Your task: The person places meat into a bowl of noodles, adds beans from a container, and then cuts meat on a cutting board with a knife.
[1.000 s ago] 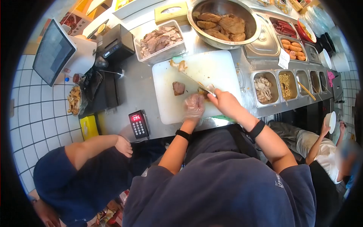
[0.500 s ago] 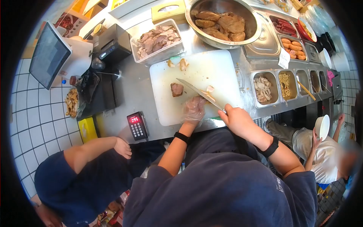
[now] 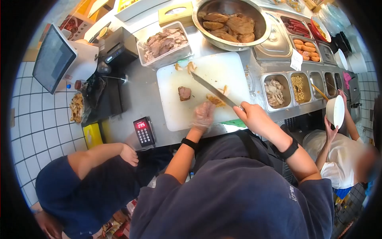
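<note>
My right hand (image 3: 254,117) is closed round the handle of a long knife (image 3: 213,89), its blade slanting up and left over the white cutting board (image 3: 169,113). In a clear plastic glove, my left hand (image 3: 203,114) has its fingers curled against a browned piece of meat (image 3: 215,100) beside the blade. A separate chunk of cooked meat (image 3: 184,93) sits left of the knife. Near the board's far edge are small trimmings (image 3: 191,67), close to the knife tip. The glove and blur partly hide my left fingertips.
Beyond the board stand a tub of sliced meat (image 3: 165,42) and a steel bowl of large meat pieces (image 3: 262,34). Steel food pans (image 3: 277,93) line the right. A keypad with red digits (image 3: 144,131) is left. Co-workers stand either side; the right one holds a white bowl (image 3: 335,111).
The knife blade has shifted slightly toward the far side, and more of the browned meat beside it shows. My left hand has moved slightly left. The right co-worker's bowl has risen.
</note>
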`<state>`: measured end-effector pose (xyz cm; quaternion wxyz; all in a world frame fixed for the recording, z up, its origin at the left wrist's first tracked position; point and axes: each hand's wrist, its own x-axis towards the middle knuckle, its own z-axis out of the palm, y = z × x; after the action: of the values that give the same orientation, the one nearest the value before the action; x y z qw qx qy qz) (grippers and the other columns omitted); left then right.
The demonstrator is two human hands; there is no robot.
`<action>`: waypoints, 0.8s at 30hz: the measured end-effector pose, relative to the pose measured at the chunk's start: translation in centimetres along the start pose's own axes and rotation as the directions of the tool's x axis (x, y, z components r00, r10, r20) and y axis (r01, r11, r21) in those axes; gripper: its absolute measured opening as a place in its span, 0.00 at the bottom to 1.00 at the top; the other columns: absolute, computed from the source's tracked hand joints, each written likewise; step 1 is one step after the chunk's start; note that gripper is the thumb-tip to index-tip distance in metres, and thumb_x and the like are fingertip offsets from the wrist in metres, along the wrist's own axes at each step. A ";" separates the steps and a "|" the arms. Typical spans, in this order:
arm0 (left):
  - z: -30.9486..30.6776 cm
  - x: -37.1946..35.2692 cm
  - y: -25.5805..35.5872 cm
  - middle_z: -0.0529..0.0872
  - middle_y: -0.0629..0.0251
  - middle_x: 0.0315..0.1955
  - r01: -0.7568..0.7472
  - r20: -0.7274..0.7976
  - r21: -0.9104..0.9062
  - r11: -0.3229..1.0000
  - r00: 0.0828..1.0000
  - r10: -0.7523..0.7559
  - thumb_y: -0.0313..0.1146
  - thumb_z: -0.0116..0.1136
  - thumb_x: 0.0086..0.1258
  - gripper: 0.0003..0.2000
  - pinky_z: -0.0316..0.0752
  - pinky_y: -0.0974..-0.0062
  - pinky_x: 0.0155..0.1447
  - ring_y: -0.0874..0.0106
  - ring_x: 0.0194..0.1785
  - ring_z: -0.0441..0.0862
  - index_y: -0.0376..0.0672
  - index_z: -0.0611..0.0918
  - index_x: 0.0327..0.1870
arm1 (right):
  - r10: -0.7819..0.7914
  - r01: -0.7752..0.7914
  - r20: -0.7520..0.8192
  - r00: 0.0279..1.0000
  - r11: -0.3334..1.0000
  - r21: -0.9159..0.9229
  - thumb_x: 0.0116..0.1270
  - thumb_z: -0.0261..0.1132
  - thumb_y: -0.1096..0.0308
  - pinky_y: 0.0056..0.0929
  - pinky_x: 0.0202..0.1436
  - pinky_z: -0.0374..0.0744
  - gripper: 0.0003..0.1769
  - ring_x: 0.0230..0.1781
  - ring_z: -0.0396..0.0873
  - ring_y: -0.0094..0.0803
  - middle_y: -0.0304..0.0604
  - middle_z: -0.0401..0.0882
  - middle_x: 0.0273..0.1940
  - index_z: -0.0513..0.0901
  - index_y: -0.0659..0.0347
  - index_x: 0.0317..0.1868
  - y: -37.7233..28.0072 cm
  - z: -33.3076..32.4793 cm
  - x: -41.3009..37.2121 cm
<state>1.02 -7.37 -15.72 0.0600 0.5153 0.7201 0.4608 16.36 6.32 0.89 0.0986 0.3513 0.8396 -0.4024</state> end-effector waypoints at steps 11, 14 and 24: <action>0.1 1.0 0.6 0.80 0.52 0.27 -0.018 0.034 -0.070 0.997 0.999 0.021 0.22 0.55 0.62 0.09 0.71 0.56 0.32 0.48 0.29 0.77 0.40 0.76 0.43 | 0.048 -0.042 0.021 0.999 0.975 -0.220 0.72 0.54 0.52 0.50 0.35 0.77 0.21 0.29 0.79 0.59 0.59 0.79 0.23 0.74 0.67 0.37 0.1 2.7 -1.1; 0.3 0.5 0.2 0.81 0.51 0.29 0.048 0.096 -0.014 0.999 0.994 -0.046 0.21 0.54 0.61 0.11 0.72 0.56 0.33 0.47 0.30 0.77 0.41 0.77 0.45 | -0.070 0.056 -0.054 0.996 0.972 -0.228 0.71 0.55 0.52 0.50 0.35 0.77 0.21 0.28 0.79 0.58 0.59 0.79 0.23 0.74 0.66 0.37 1.3 4.7 -0.1; 0.6 0.0 -0.2 0.76 0.55 0.23 -0.074 0.022 0.016 0.997 0.997 0.074 0.23 0.58 0.58 0.07 0.68 0.55 0.30 0.50 0.27 0.75 0.41 0.71 0.31 | -0.126 0.132 -0.091 0.988 0.990 0.053 0.71 0.55 0.52 0.47 0.33 0.75 0.22 0.27 0.78 0.58 0.60 0.78 0.22 0.78 0.67 0.36 2.2 1.7 2.2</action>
<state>1.17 -7.03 -16.22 0.0463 0.5469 0.7038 0.4511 16.00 7.08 -2.57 0.0252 0.3162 0.8518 -0.4169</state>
